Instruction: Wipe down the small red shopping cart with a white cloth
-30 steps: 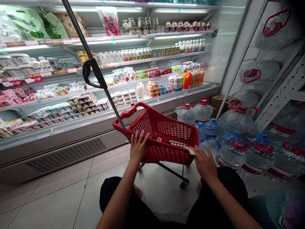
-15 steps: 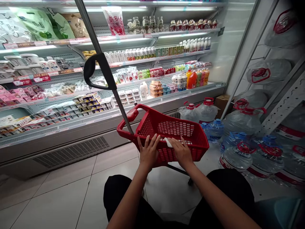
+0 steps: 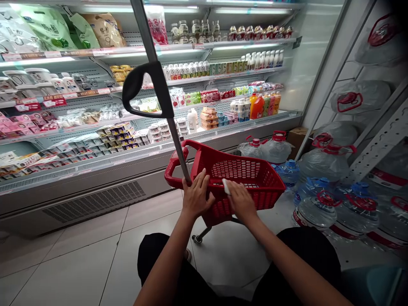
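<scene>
A red plastic shopping basket (image 3: 255, 170) on wheels stands on the tiled floor in front of me, its grey pull handle (image 3: 156, 91) rising up to the left. My left hand (image 3: 196, 197) rests on the basket's near rim by the handle pole, fingers curled over the edge. My right hand (image 3: 240, 199) presses a small white cloth (image 3: 226, 186) against the near rim, fingers closed over it. The basket looks empty inside.
An open chiller (image 3: 95, 123) with shelves of dairy, drinks and packets runs along the left and back. Several large water bottles (image 3: 318, 208) stand on the floor at right under a metal rack (image 3: 379, 140). A cardboard box (image 3: 298, 136) sits in the corner.
The basket has turned and come closer to me. My right hand with the white cloth moved left along the near rim, from the right corner toward my left hand.
</scene>
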Demonstrator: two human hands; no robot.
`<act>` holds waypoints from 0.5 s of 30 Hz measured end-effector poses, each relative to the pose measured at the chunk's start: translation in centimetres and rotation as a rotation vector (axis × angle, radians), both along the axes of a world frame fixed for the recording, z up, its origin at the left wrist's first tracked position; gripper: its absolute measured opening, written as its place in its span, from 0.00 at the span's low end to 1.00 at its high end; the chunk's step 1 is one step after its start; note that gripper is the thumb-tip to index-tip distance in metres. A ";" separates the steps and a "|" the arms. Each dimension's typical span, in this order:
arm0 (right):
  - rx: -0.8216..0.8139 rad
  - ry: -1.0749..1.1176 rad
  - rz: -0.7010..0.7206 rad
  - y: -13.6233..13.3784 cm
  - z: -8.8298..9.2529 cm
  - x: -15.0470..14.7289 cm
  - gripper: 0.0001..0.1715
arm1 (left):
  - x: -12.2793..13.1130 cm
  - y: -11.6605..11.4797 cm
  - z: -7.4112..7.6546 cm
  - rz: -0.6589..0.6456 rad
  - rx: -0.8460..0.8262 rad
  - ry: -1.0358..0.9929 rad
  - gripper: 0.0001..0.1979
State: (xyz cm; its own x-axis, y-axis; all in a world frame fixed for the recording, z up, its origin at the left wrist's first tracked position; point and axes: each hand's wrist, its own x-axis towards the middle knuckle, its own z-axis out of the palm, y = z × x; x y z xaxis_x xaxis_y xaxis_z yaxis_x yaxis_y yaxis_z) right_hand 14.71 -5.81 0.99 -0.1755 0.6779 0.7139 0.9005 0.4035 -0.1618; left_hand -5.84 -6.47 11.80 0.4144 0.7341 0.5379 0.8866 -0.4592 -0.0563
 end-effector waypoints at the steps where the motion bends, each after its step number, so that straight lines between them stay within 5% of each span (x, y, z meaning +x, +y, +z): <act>1: -0.007 0.032 0.057 0.3 0.6 -2.1 0.37 | 0.4 -0.2 0.0 -0.009 -0.003 0.006 0.30; 4: -0.005 0.152 0.172 1.3 2.3 -7.1 0.35 | 1.1 -0.6 0.1 -0.027 -0.009 0.003 0.30; 7: 0.011 0.198 0.214 2.0 3.1 -8.4 0.30 | 1.3 -0.6 -0.2 -0.039 0.004 -0.008 0.30; 11: 0.069 0.118 0.222 1.7 2.7 -5.1 0.31 | 1.3 -0.5 -1.2 -0.035 0.055 -0.006 0.29; 15: 0.071 0.024 0.046 0.4 0.3 2.0 0.34 | 1.8 -0.6 -2.5 0.000 0.115 -0.015 0.27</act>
